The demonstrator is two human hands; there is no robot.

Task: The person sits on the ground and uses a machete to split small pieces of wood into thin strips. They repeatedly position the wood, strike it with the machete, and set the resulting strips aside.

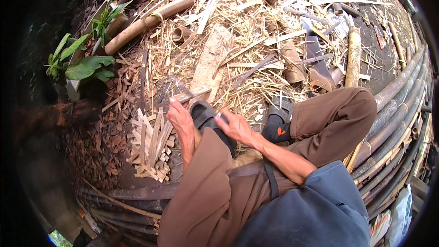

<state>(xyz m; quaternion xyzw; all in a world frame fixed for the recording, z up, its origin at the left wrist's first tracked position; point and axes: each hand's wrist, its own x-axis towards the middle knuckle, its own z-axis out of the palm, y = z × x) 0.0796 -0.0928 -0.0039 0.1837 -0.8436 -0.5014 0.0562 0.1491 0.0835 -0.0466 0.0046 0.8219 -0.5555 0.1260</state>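
At the left of the work area, beside the person's raised knee, a stack of short pale strips point(153, 144) lies crisscrossed on the ground, bare and dry-looking. Just to its right, the left hand point(181, 118) is closed on the near end of a split bamboo piece point(187, 96), which points away to the right above the dark shoe point(202, 112) and over the lower end of a flat board point(214, 57). The piece should be light and stiff, dry rather than slippery, likely to splinter along the grain; its split edges may be sharp, so the end the fingers pinch, held by its flat faces, looks the sensible place to grip. The left forearm rises nearly upright from behind the trouser leg, the hand reaching forward with the thumb uppermost.

Farther right, the right hand point(238, 128) is wrapped around a small dark tool point(222, 118), with no gap visible between fingers and palm; blur hides the tool's working end, so its contact with the piece cannot be told. That forearm slants up and leftward from the blue sleeve point(327, 180), the wrist roughly straight.
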